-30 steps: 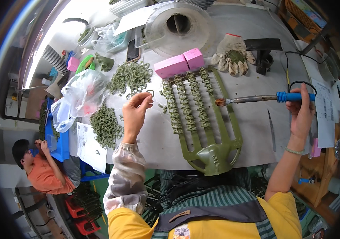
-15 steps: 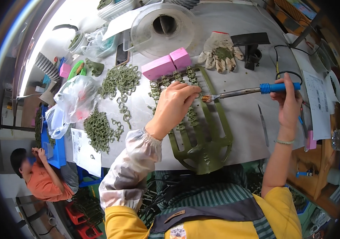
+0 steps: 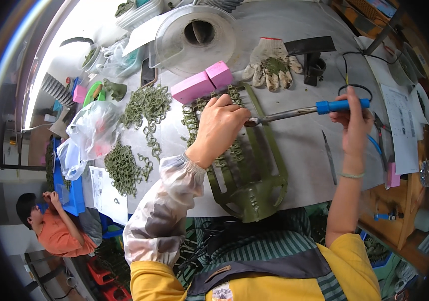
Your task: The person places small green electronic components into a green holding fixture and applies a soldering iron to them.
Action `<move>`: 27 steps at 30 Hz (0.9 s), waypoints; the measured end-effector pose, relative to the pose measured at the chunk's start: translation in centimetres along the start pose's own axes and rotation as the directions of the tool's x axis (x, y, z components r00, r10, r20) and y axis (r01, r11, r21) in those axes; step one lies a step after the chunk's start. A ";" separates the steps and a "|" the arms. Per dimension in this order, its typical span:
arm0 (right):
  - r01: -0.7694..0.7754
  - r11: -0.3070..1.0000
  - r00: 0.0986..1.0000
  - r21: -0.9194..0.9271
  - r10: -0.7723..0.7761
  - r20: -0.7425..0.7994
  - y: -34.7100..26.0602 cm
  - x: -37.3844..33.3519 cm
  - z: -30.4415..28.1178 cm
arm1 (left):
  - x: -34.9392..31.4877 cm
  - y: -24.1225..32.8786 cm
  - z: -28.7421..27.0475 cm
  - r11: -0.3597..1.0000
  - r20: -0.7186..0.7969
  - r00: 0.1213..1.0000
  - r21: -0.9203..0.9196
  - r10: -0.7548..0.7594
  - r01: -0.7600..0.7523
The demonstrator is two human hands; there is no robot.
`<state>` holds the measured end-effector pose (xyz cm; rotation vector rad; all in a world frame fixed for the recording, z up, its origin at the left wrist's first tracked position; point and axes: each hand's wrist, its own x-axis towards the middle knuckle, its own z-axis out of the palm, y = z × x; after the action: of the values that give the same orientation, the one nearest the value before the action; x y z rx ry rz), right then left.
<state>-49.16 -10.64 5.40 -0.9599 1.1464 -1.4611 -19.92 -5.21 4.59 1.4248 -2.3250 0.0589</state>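
My right hand (image 3: 354, 123) grips the blue handle of a soldering iron (image 3: 294, 113). Its metal shaft points left, and the tip reaches my left fingertips. Over the green slotted frame (image 3: 250, 196), my left hand (image 3: 219, 123) is closed, fingers bunched; whatever they pinch is hidden. Rows of small green rings line the frame's left bars, partly under that hand. Two pink blocks (image 3: 193, 88) sit against its far end. Left of the frame lie a heap of green linked rings (image 3: 146, 103) and a nearer pile of green rings (image 3: 122, 168).
Tweezers (image 3: 329, 158) lie right of the frame. Beyond it are a stained work glove (image 3: 272, 65), a black stand (image 3: 312, 60) and a clear round tub (image 3: 194, 42). A plastic bag (image 3: 91, 130) is at left, where another person (image 3: 61, 228) sits. A cord loops at right.
My right hand and the iron have moved left, bringing the tip to my left fingers. My left hand stays over the frame. The whole view has shifted slightly.
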 end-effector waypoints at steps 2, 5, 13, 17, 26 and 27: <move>0.028 0.997 0.999 -0.069 -0.031 -0.042 -0.7 -0.1 -0.6 | -0.3 -0.2 0.2 1.000 0.044 0.999 0.019 -0.009 0.009; 0.042 0.997 0.998 -0.067 -0.045 -0.051 -2.0 -0.3 -1.8 | -0.2 -0.1 0.1 0.999 0.070 0.998 0.053 0.003 -0.006; 0.034 0.998 0.999 -0.057 -0.035 -0.026 -1.9 -0.1 -3.3 | -7.2 -5.8 -6.0 0.708 -0.170 0.711 -0.396 -0.682 0.584; 0.021 0.998 1.000 -0.058 -0.022 -0.008 -1.6 -0.3 -3.3 | -16.2 -10.3 -7.6 0.679 0.031 0.679 0.070 -0.733 0.730; 0.006 0.998 0.999 -0.069 -0.010 -0.047 -2.3 -1.1 -2.4 | -19.6 -8.9 -5.6 0.766 -0.110 0.785 0.176 -0.609 0.619; -0.003 0.998 0.999 -0.065 0.000 -0.047 -2.4 -1.2 -2.3 | -19.4 -8.8 -6.0 0.774 -0.152 0.777 0.092 -0.611 0.627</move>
<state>-51.65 -8.97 7.15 -0.9735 1.2359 -1.4596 -2.75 8.44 1.43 2.1334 -1.6737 0.1064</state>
